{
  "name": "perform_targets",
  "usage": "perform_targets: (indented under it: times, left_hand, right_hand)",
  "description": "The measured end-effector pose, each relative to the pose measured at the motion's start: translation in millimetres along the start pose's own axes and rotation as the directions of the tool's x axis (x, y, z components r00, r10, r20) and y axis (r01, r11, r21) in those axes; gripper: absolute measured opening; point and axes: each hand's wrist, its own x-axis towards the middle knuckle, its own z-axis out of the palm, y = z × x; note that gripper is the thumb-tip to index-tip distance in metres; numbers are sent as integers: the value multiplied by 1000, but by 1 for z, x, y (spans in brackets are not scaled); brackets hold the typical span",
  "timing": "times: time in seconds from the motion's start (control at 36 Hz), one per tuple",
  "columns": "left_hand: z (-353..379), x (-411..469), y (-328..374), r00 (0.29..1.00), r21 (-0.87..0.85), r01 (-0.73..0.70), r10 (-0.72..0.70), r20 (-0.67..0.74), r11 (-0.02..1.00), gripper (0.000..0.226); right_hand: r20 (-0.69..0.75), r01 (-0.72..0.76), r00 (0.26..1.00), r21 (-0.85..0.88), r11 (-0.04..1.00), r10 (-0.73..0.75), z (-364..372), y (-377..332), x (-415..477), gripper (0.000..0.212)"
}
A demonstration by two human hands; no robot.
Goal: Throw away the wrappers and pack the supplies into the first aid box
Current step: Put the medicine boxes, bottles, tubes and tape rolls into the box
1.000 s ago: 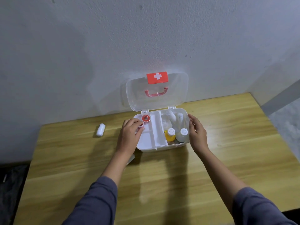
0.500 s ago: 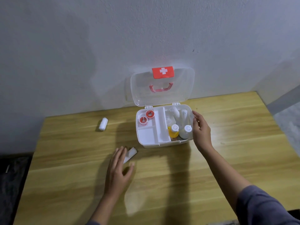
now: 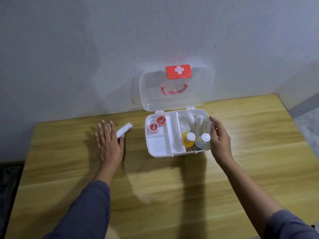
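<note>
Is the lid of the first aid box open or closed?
Open. The clear lid stands upright against the wall, and you can see the bottles inside the first aid box.

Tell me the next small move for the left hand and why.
Probably close the left hand around the white roll and lift it. The hand lies flat and open with the roll at its fingers, not yet gripped. The first aid box stands open, its front-left compartment looks bare, and the right hand rests at its right edge.
</note>
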Motion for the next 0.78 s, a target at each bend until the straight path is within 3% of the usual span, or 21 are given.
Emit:
perform_targets:
  times: [0.14,0.31,0.39,0.44,0.53,0.61,0.69,0.78]
  left_hand:
    - [-2,19,1,995,-79,92,-87,57,993,53]
    - [-1,-1,7,982,-131,180,-185,-27,975,39]
    - [-5,-21,27,942,-314,302,-332,-46,900,36]
    - [-14,-35,45,921,-465,309,-384,-72,830,40]
    - [-36,-49,75,929,-617,154,-326,-177,772,48]
    - [-59,-57,110,956,-663,-9,-189,-226,749,46]
    - [-70,-62,138,983,-682,-76,-59,-173,728,46]
    - [-70,-67,152,993,-620,-103,48,-105,777,47]
  right_hand:
    - [-9,-6,1000,9,1000,6,1,0,0,33]
    - [-9,-19,1000,40,999,20,2,0,0,33]
    - [-10,-23,1000,45,999,23,1,-2,-1,34]
    - [-7,-25,1000,47,999,26,1,-3,-1,34]
    - [-2,-28,1000,54,998,29,1,-4,-2,34]
    - [-10,-29,1000,61,998,29,2,-5,-3,34]
    - [-7,-31,999,65,997,32,2,-6,-4,34]
    - [2,-30,1000,56,998,30,1,-5,-4,34]
